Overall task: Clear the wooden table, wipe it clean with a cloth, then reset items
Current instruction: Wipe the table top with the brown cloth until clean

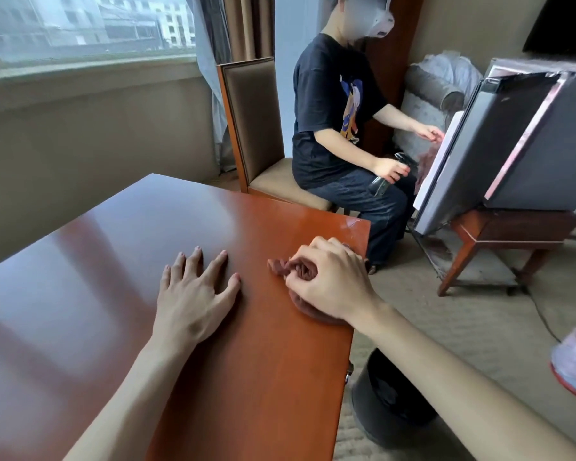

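The wooden table (120,267) is seen from above at an angle, its reddish-brown top glossy and streaked with pale window reflections. A small chipped or scuffed pale mark is visible at its far right corner. A brownish-red cloth (300,272) is bunched up on the top near the right edge, close to that corner; part of it is covered, with a crumpled end at the left and a rounded fold toward the near side.

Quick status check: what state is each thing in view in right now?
left hand: flat, fingers spread on the table
right hand: grips the cloth
cloth: bunched, on the table near its right edge
wooden table: nothing else on it in view
mini fridge: door open
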